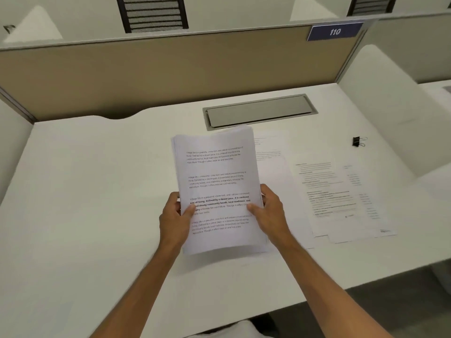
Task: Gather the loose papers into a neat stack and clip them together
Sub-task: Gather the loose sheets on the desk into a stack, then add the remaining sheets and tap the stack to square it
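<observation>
A stack of printed white papers (217, 174) is lifted above the middle of the white desk, slightly tilted. My left hand (174, 215) grips its left edge, thumb on the top sheet. My right hand (269, 211) grips the right edge the same way. More loose printed sheets (341, 201) lie flat on the desk to the right, partly overlapping. Another sheet (271, 147) shows behind the held stack. A black binder clip (358, 141) lies on the desk at the far right, apart from both hands.
A grey cable hatch (258, 112) is set into the desk behind the papers. A tan partition (158, 69) with a blue sign reading 110 (334, 31) closes the back. White side panels flank the desk (85, 191).
</observation>
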`<state>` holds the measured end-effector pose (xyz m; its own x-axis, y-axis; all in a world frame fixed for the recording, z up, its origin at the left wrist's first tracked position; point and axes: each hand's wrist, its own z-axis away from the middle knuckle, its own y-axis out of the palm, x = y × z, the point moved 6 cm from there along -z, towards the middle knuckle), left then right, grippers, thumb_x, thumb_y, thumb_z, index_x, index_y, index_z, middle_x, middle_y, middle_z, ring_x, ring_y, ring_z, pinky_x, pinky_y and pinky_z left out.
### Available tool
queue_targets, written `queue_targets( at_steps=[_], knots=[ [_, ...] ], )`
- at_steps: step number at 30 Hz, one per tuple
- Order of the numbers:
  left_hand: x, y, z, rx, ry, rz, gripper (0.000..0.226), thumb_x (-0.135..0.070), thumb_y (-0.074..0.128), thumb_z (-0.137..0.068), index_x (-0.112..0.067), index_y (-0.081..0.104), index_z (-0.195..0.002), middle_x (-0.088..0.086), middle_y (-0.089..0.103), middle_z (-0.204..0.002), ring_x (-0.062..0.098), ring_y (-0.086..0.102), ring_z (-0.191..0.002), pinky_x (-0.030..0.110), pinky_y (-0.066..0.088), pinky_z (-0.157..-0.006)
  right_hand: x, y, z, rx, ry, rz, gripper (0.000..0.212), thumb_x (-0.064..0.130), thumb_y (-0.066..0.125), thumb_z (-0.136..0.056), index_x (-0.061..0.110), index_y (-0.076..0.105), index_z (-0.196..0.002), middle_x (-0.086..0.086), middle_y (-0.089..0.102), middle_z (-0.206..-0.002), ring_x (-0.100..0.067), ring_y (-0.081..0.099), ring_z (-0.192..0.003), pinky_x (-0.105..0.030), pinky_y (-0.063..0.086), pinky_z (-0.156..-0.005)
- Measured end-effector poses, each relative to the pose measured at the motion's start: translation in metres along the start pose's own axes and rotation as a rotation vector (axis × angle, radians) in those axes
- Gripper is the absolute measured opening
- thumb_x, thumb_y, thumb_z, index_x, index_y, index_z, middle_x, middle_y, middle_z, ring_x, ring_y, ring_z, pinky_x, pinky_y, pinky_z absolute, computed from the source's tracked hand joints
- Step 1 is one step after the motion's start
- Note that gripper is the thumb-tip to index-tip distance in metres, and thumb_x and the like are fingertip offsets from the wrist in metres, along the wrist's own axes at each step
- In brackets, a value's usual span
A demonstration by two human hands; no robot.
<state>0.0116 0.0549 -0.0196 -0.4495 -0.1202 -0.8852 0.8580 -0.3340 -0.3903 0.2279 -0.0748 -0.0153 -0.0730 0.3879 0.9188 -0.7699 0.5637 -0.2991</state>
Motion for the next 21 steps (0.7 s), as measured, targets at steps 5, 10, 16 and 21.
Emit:
queue_targets(
  at_steps=[5,10,16,21],
  knots=[
    [-0.014,0.067,0.013,0.054,-0.061,-0.011,0.019,-0.020,0.069,-0.091,-0.029,0.059,-0.104,0.001,0.075,-0.093,0.027,0.073,-0.087,0.048,0.060,-0.082,-0.022,-0.067,-0.013,-0.040,0.015,0.013,0.024,0.011,0.047,-0.103,0.015,0.059,-0.123,0.001,0.069,-0.119,-0.015,0.066,-0.107,-0.013,0.052,-0.078],
    [-0.026,0.137,0.027,0.096,-0.110,0.013,0.020,-0.022,0.072,-0.089,-0.031,0.060,-0.104,0.002,0.076,-0.093,0.028,0.074,-0.087,0.052,0.060,-0.082,-0.047,-0.133,-0.030,-0.101,0.046,0.060,0.030,0.010,0.052,-0.100,0.013,0.056,-0.129,-0.003,0.066,-0.128,-0.022,0.063,-0.116,-0.043,0.052,-0.102],
    [-0.042,0.215,0.038,0.190,-0.164,0.076,0.031,-0.018,0.074,-0.089,-0.025,0.059,-0.116,0.002,0.076,-0.106,0.023,0.075,-0.091,0.047,0.062,-0.084,-0.071,-0.203,-0.047,-0.173,0.088,0.164,0.027,0.010,0.057,-0.098,0.008,0.060,-0.124,-0.005,0.068,-0.123,-0.023,0.064,-0.112,-0.028,0.049,-0.090],
    [-0.059,0.272,0.038,0.259,-0.169,0.060,0.030,-0.015,0.076,-0.087,-0.025,0.058,-0.108,0.004,0.075,-0.104,0.024,0.074,-0.090,0.044,0.062,-0.081,-0.095,-0.252,-0.065,-0.278,0.175,0.281,0.018,0.015,0.062,-0.095,0.005,0.061,-0.110,-0.006,0.067,-0.105,-0.025,0.062,-0.092,-0.024,0.046,-0.065]
  ],
)
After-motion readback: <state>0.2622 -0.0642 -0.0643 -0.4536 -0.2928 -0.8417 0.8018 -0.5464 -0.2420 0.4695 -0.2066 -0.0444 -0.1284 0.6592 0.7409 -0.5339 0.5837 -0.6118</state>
